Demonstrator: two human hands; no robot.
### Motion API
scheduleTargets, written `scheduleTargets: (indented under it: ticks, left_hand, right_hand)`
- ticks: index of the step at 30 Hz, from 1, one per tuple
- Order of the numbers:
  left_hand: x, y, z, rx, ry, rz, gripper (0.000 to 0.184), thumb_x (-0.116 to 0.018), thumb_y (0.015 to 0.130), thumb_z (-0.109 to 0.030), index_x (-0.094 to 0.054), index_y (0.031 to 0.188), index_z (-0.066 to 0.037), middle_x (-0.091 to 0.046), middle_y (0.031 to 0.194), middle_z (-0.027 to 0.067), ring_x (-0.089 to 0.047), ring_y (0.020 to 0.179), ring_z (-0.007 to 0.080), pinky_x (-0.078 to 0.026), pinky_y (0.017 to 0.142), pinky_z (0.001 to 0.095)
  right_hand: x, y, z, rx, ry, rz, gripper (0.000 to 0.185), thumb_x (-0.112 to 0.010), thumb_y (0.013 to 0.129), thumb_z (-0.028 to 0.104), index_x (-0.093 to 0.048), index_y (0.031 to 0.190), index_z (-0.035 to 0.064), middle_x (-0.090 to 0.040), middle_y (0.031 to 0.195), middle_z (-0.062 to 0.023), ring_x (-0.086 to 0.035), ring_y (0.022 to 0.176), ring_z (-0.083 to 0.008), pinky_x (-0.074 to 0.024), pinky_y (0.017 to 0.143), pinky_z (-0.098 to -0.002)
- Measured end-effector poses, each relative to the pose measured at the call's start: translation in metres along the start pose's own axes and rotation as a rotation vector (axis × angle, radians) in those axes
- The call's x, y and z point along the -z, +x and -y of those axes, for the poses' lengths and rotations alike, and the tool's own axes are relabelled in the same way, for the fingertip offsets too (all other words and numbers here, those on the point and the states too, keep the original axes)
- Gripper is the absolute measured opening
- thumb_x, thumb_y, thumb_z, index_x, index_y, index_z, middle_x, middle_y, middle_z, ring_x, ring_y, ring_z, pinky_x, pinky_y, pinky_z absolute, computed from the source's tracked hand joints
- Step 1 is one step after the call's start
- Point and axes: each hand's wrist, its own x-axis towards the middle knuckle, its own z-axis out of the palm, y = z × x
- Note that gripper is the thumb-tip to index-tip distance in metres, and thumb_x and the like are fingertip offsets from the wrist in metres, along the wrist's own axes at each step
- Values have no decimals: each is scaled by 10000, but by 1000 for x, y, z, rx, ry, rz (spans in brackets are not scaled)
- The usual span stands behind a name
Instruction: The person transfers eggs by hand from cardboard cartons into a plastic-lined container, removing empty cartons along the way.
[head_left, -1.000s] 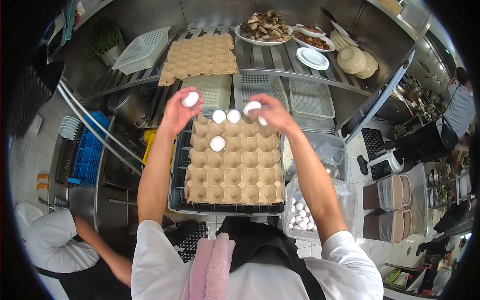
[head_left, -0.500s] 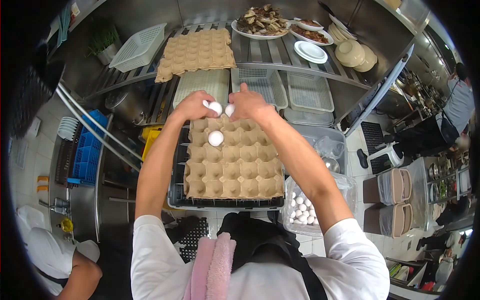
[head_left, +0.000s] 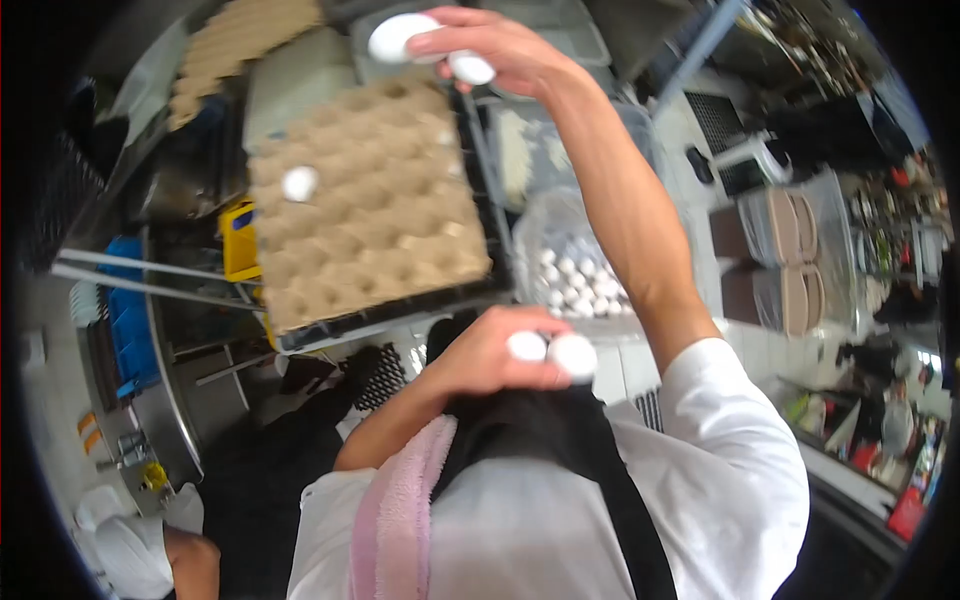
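Observation:
My left hand [head_left: 480,355] is drawn in close to my apron, fingers closed around two white eggs [head_left: 573,358]. Stretched out beyond the far right corner of a brown cardboard egg tray [head_left: 370,225], my right hand [head_left: 505,52] grips two more white eggs [head_left: 398,38]; motion blurs them. One loose egg [head_left: 299,184] sits in a cup near the tray's left side. The tray rests on a black crate [head_left: 400,318]. To its right, a clear plastic-lined tub [head_left: 530,235] holds several white eggs [head_left: 585,285].
Another cardboard tray [head_left: 245,40] lies on the shelf at upper left. A yellow container [head_left: 240,240] stands left of the crate. Two brown bins [head_left: 760,245] are on the right. A co-worker's arm [head_left: 195,560] shows at lower left.
My view has turned to the right. Both hands have left the tray's far edge: the left has come back toward my body, the right has moved to the right. Both hold eggs.

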Motion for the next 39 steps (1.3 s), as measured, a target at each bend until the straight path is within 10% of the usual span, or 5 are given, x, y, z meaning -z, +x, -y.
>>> scheduleTargets:
  ticks: [12,17,26,29,39]
  left_hand:
    - [-110,188,307,893,768,-59,386,-774,763,-307,-734,1088,-101,-703,1169,144,-664,1118,311,-542,942,429]
    - [-132,204,380,1068,786,-325,257,-639,859,-237,-756,1036,-91,-720,1123,161,-672,1118,334,-555,920,473]
    - [-126,171,364,851,598,-321,513,-748,794,-288,-641,1259,-100,-635,1266,184,-598,1204,369,-476,1039,480]
    - [-108,159,284,591,452,-183,519,-784,780,-257,-645,1244,-70,-647,1240,180,-623,1179,351,-499,997,439]
    - [128,-113,-29,-113,858,-1634,332,-615,869,-79,-638,1180,34,-633,1258,224,-624,1162,367,-492,989,401]
  right_hand:
    - [161,-420,-386,-1144,-337,-528,864,-840,693,526,-593,1360,35,-612,1363,-166,-601,1213,-315,-574,814,-485]
    - [129,-503,-536,-512,-1235,-346,729,-768,694,555,-689,1203,39,-674,1206,-221,-615,1172,-362,-450,1037,-464]
    - [146,-359,-430,-1061,-1020,304,690,-788,755,450,-625,1345,134,-592,1384,-176,-557,1281,-373,-454,1072,-477]
    - [111,-234,-273,-199,-658,-342,406,-708,931,290,-634,1231,26,-692,1036,-121,-663,834,-227,-529,728,-342]
    - [-75,-88,-93,-37,-646,-269,723,-786,837,358,-518,1365,-56,-581,1161,-208,-602,882,-256,-518,784,-376]
